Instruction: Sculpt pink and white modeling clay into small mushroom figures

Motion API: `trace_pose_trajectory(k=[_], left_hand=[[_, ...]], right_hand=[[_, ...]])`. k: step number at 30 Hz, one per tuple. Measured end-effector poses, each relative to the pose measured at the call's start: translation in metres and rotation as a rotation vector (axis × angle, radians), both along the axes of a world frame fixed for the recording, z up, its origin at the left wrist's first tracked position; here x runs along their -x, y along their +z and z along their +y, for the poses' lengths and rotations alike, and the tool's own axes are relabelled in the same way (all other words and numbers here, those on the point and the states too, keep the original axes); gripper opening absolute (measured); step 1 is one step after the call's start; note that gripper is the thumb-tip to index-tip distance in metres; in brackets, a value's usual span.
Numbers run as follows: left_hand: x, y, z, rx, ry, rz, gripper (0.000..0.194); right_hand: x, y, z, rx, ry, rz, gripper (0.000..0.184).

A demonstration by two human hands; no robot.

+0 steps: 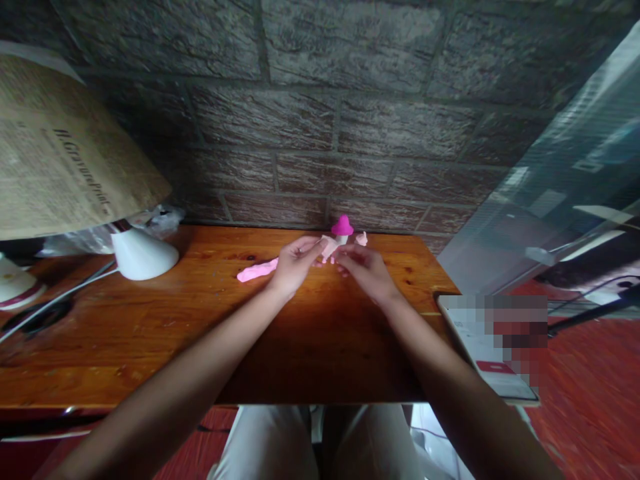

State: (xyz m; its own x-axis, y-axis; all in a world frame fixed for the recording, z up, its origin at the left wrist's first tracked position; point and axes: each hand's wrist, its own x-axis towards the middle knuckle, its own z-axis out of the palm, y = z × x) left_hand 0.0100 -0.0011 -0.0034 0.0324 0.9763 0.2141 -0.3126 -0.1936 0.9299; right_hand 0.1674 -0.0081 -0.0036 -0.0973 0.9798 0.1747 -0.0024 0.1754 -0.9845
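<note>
View: head, single camera.
Left hand [295, 263]: over far part of table [190, 313], thumb and finger pinching left side of pale piece [329, 247].
Right hand [367, 267]: facing left hand, thumb and fingers bunched at right side of pale piece; can't tell if they grip it.
Pale piece: between both hands' fingertips, near far edge of table; small pink bits at its lower end, too small to make out.
Mushroom [343, 225]: magenta cap, whitish stem, upright just behind the fingers, near far edge; foot hidden.
Pale lump [361, 239]: right of mushroom, beyond right hand, near far edge.
Pink strip [256, 271]: flat on table, left of left hand, right end meets the hand in view; touching or not, can't tell.
Lamp [145, 255]: white base toward far edge, left part of table; brown printed shade tilts over.
Cup [17, 285]: far left, partly cut off; dark item [43, 315] just in front, blurred.
White slab [463, 327]: along right edge, toward near right corner, partly pixelated.
Wall [300, 120]: grey-brown brick, behind far edge.
</note>
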Motion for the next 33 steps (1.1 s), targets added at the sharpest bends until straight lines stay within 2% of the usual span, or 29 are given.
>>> trace_pose_trajectory(k=[5,12,16,21,27,33], left_hand=[[0.004,-0.002,0.005,0.049,-0.035,-0.042,0.040],[0.010,-0.002,0.010,0.290,-0.170,-0.261,0.035],[0.009,0.000,0.008,0.308,-0.216,-0.317,0.022],[0.007,0.003,0.007,0.350,-0.230,-0.364,0.009],[0.007,0.002,0.008,0.368,-0.282,-0.313,0.016],[0.009,-0.003,0.010,0.378,-0.241,-0.307,0.022]], right_hand=[[-0.004,0.006,-0.001,0.213,0.095,0.125,0.032],[-0.001,0.009,-0.006,0.383,0.207,0.250,0.021],[0.002,0.009,-0.007,0.363,0.235,0.256,0.026],[0.002,0.009,-0.007,0.287,0.178,0.249,0.034],[0.003,0.011,-0.009,0.214,0.139,0.191,0.035],[0.004,0.010,-0.008,0.214,0.109,0.144,0.040]])
